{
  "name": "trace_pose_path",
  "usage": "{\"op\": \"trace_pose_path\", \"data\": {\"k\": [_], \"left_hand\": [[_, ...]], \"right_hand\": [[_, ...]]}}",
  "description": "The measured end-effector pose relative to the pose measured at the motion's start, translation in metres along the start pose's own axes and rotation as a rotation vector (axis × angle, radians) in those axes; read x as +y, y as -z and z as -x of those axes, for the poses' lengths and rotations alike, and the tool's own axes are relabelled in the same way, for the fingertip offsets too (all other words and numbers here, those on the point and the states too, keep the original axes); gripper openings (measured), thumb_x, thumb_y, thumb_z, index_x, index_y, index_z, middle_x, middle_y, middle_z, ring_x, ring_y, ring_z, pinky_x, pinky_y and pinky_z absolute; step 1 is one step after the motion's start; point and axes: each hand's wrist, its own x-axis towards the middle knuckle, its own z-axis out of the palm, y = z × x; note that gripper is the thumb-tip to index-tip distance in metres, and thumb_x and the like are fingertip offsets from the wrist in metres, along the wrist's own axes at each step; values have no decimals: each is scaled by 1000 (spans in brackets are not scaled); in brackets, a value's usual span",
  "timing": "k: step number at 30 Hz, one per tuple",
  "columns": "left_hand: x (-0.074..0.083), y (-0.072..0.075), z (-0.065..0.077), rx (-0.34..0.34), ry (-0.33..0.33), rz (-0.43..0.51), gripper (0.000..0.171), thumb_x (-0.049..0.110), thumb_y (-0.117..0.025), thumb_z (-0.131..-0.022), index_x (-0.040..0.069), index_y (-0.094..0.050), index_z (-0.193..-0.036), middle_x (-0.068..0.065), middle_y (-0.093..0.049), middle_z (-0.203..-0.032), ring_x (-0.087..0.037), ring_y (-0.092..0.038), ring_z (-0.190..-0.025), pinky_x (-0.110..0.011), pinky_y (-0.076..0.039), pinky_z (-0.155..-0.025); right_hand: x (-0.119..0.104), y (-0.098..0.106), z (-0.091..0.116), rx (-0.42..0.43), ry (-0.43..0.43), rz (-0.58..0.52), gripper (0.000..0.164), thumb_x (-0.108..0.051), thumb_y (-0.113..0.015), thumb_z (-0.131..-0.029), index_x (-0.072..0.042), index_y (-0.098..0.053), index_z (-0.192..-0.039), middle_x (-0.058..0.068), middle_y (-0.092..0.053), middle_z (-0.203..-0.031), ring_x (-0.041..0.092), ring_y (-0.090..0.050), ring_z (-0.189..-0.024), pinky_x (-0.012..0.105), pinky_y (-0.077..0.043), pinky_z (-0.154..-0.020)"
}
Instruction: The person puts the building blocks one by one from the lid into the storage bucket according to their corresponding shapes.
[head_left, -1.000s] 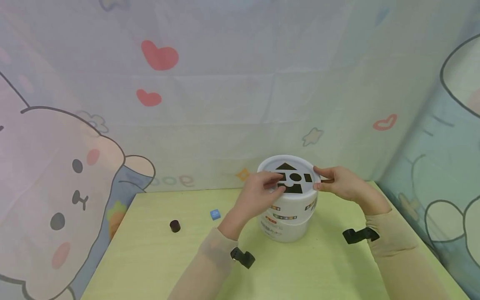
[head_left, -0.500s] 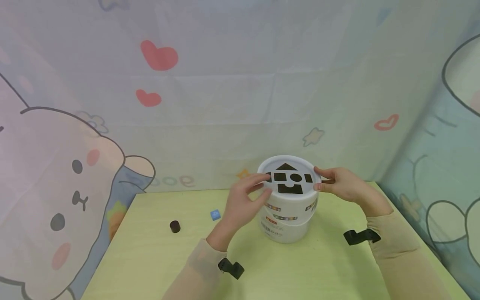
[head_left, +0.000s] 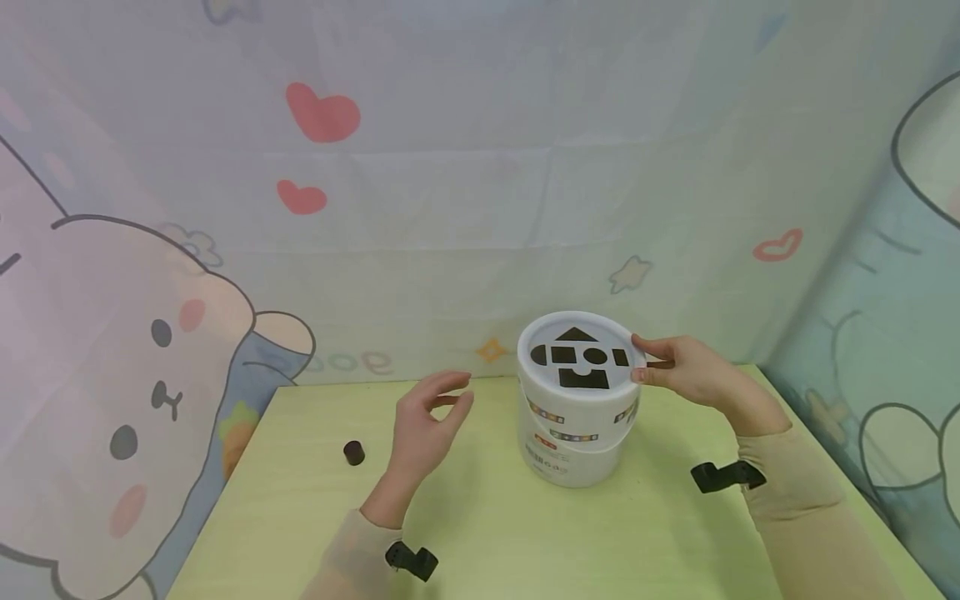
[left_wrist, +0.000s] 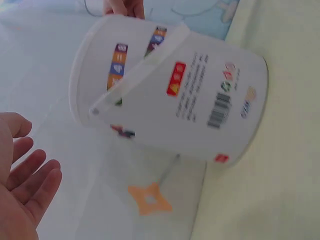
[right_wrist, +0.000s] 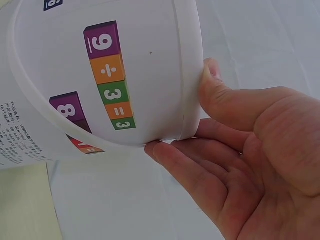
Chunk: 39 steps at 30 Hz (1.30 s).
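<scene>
A white lidded bucket (head_left: 570, 454) stands upright at the back of the table. Its white lid (head_left: 542, 377) has black cut-out shapes: a triangle, a circle, rectangles and an arch. My right hand (head_left: 697, 377) grips the right side of the rim, thumb on the lid's edge in the right wrist view and fingers below it. My left hand (head_left: 422, 427) hovers left of the bucket, fingers loosely curved with nothing between them. In the left wrist view the bucket's carry handle (left_wrist: 145, 70) crosses its printed side.
A small dark cylinder block (head_left: 354, 452) lies on the yellow-green table (head_left: 570, 550), left of my left hand. Behind stands a cartoon-printed cloth backdrop (head_left: 450, 183). Black camera straps sit on both wrists.
My left hand has come off the lid and moved left, down toward the table. It now covers the spot where a small blue block lay. My right hand stays on the rim.
</scene>
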Motion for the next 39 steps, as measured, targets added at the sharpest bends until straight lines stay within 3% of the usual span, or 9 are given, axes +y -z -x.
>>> {"op": "trace_pose_path", "data": {"k": [9, 17, 26, 29, 35, 39], "left_hand": [[-29, 56, 24, 36, 104, -145, 22, 3, -80, -97, 10, -81, -118, -5, -77, -114, -24, -74, -104, -25, -62, -85], [-51, 98, 42, 70, 265, -279, 26, 6, -83, -95, 8, -80, -121, -7, -77, -117, -8, -72, -101, -19, -60, -83], [-71, 135, 62, 57, 445, -410, 36, 12, -81, -97, 8, -75, -132, -13, -71, -133, -37, -71, -115, -15, -57, -84], [-76, 144, 66, 43, 511, -433, 39, 16, -80, -99, 9, -73, -136, -16, -68, -137, -38, -70, -115, -23, -59, -84], [-82, 155, 69, -34, 625, -465, 50, 19, -76, -101, 3, -63, -147, -22, -57, -151, -42, -61, -131, -52, -58, -97], [-86, 159, 71, -78, 697, -463, 57, 21, -76, -101, 0, -58, -151, -26, -54, -153, -44, -55, -136, -57, -53, -103]], "right_hand": [[1, -4, 1, 9, -18, -20, 76, -31, -71, -106, 6, -34, -162, 30, -47, -156, 50, -50, -142, 67, -43, -113], [2, -4, 2, 9, -19, -18, 76, -32, -70, -106, 5, -34, -162, 29, -47, -156, 50, -50, -142, 68, -43, -113], [0, -3, 3, 15, -7, -20, 74, -28, -69, -107, 7, -34, -161, 30, -46, -156, 49, -52, -140, 67, -44, -112], [-2, -3, 3, 14, -7, -22, 74, -27, -69, -107, 8, -34, -161, 31, -45, -157, 50, -52, -140, 67, -44, -112], [-2, -3, 3, 15, -19, -17, 75, -30, -69, -107, 6, -34, -162, 30, -46, -157, 50, -50, -141, 68, -43, -112], [-1, -4, 3, 15, -30, -14, 76, -31, -70, -107, 4, -34, -163, 28, -48, -156, 49, -50, -142, 68, -43, -113]]}}
